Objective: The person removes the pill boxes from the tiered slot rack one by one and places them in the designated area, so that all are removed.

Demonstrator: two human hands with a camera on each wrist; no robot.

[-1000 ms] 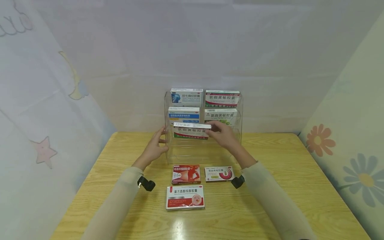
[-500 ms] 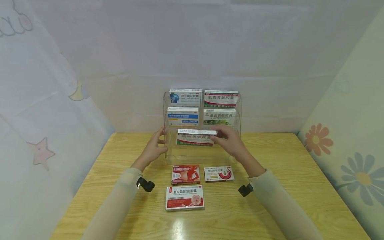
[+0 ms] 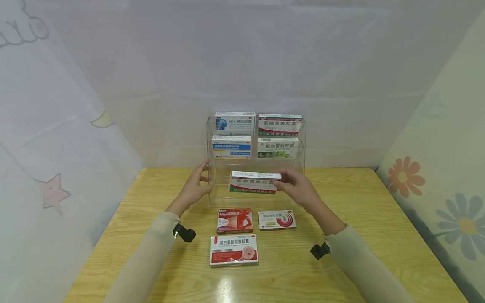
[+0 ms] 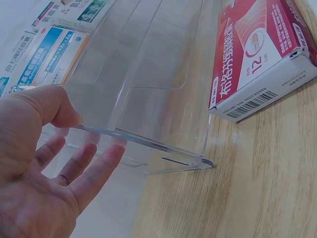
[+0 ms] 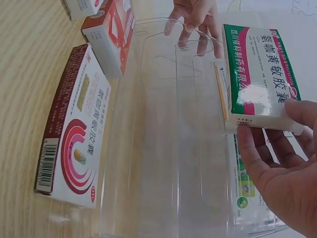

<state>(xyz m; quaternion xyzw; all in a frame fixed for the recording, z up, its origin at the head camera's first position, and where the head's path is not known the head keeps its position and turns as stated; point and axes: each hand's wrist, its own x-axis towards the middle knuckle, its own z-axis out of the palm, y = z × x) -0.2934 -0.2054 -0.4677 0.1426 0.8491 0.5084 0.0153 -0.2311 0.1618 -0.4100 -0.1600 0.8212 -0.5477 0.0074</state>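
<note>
Just left of my right hand (image 3: 299, 187), which pinched only one end so most of the front showed, hung the green-striped box (image 3: 251, 186), by the clear rack (image 3: 221, 201) whose left side my left hand (image 3: 194, 187) pinched, maybe to keep it from sliding.

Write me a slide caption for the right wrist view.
The right hand grips a white-and-green medicine box by one end at a clear rack, the left hand at its far side.
</note>
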